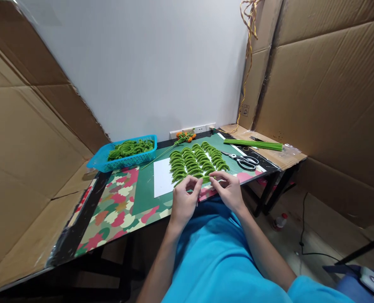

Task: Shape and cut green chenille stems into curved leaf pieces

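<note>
Pinching a short green fuzzy piece [207,180] between left hand [184,201] and right hand [230,192], fingertips of both closed on it, the two hands close together but not touching. Held low over the near edge of the worktop [83,212], straight ahead of the blue shirt [212,252]. Too small to tell its exact shape. Just beyond the fingertips, touching or nearly so, rows of curved green leaf pieces [197,162] laid side by side, partly on a white sheet [162,179], partly on a green mat [145,189]. To the right of the rows, near the right edge, black-handled scissors [245,161] lying flat, blades turned toward the rows. Farther right, across a wooden board [284,156] at the far right corner, a bundle of straight green stems [253,144]. At the far edge behind the rows, a sprig with orange blossoms [186,136]. Toward the far left corner, well apart from both hands, a blue basket [100,162] filled with green coils [130,148]. Under the mat, spreading toward the left and near edges, a camouflage-patterned cover [111,210]. Down on the floor to the right of the worktop, a small bottle [279,221]. Around all of it, cardboard walls [325,92].
</note>
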The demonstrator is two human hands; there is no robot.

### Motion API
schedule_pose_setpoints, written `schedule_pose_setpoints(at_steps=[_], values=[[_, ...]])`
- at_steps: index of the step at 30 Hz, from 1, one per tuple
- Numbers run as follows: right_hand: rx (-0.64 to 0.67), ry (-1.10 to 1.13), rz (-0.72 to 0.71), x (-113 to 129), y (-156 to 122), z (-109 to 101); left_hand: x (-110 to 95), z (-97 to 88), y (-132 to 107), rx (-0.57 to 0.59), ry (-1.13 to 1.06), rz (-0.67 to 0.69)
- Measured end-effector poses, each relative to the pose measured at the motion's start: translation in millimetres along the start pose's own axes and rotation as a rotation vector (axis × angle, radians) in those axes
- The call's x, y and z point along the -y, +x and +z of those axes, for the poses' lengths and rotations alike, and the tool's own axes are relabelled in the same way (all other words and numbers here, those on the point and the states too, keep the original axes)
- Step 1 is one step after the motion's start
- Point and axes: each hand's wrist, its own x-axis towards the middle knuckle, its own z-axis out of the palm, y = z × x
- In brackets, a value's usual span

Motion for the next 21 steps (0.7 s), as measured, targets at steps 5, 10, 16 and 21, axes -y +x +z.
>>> schedule_pose_setpoints(at_steps=[5,10,16,21], values=[[0.011,-0.018,-0.031,-4,-2,1,1,-0.4,1,0.008,0.042,0.005],[0.000,-0.112,-0.083,-6,-5,3,0,0.9,0,-0.009,0.113,0.016],[-0.018,0.038,-0.033,3,-1,4,2,-0.2,1,-0.023,0.052,0.005],[-0.098,0.188,0.022,20,5,-6,6,-3.4,4,-0.056,-0.084,-0.066]])
